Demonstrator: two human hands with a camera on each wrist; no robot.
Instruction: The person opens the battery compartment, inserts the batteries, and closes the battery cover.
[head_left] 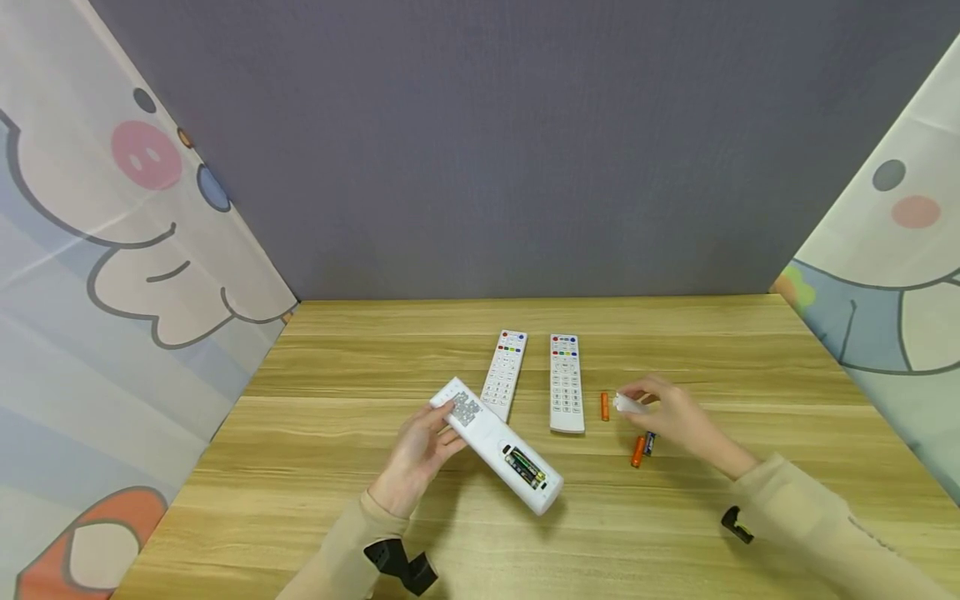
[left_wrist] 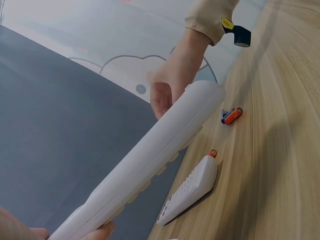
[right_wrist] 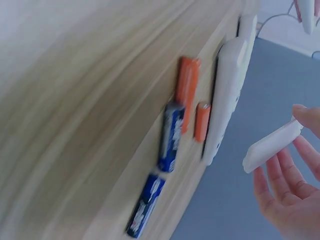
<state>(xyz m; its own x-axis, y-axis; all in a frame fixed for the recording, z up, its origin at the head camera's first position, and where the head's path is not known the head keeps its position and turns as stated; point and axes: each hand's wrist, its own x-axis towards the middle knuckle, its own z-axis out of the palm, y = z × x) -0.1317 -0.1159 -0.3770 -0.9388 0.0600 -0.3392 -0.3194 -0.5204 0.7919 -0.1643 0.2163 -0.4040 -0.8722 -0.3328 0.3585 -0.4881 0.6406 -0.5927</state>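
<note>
My left hand grips a white remote control by its labelled end, back side up and tilted above the table. Its battery compartment is uncovered, and dark batteries lie inside. Off to the right, my right hand pinches a small white battery cover between thumb and fingers, a little above the table and apart from the remote. Below that hand lie orange batteries and blue batteries, the latter partly hidden by the hand in the head view.
Two more white remotes lie buttons up on the wooden table: one remote behind the held one and partly covered by it, another remote to its right. A single orange battery lies beside the latter. A grey panel stands at the back.
</note>
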